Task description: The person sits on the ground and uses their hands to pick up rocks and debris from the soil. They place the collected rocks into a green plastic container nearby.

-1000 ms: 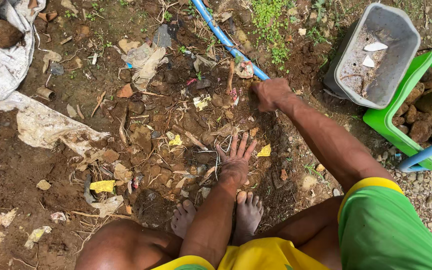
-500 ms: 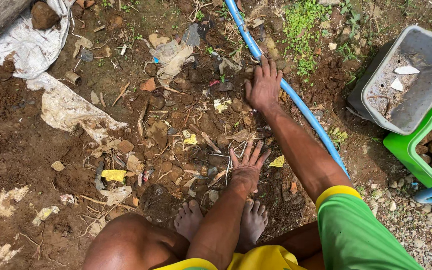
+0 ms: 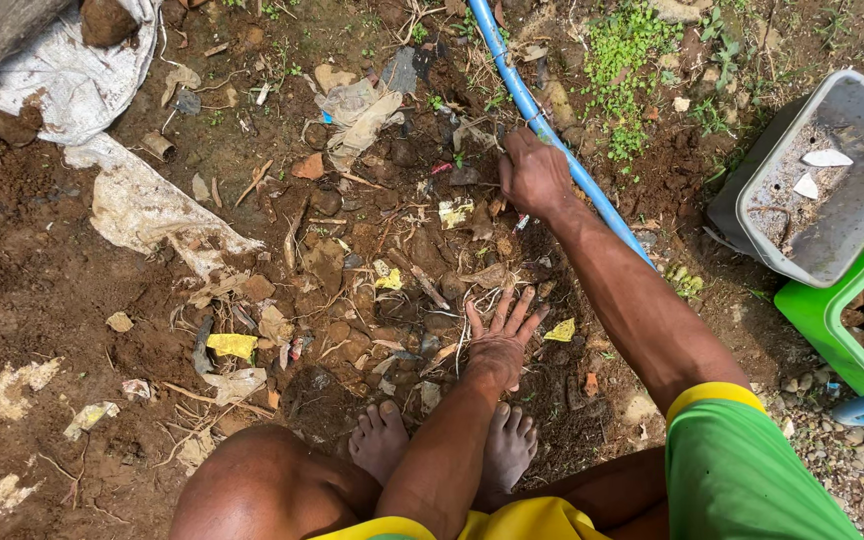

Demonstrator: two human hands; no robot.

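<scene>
I am squatting over dark dug soil full of roots, twigs and scraps. My left hand [image 3: 500, 338] lies flat on the soil just in front of my bare feet [image 3: 384, 440], fingers spread, holding nothing. My right hand [image 3: 532, 172] reaches farther out. It rests on the littered soil right beside a blue pipe [image 3: 512, 75], knuckles up and fingers curled under. Whatever lies under those fingers is hidden. A yellow scrap [image 3: 560, 330] lies just right of my left hand.
A grey plastic tub [image 3: 857, 215] with white shards sits at the right, leaning on a green crate [image 3: 822, 320] of stones. White sacking [image 3: 72, 70] and a torn strip [image 3: 147, 205] lie at the upper left. Small weeds [image 3: 632, 45] grow beyond the pipe.
My right hand has slid a little towards me along the pipe and its fingers, spread before, are now curled. My left hand stays planted on the soil.
</scene>
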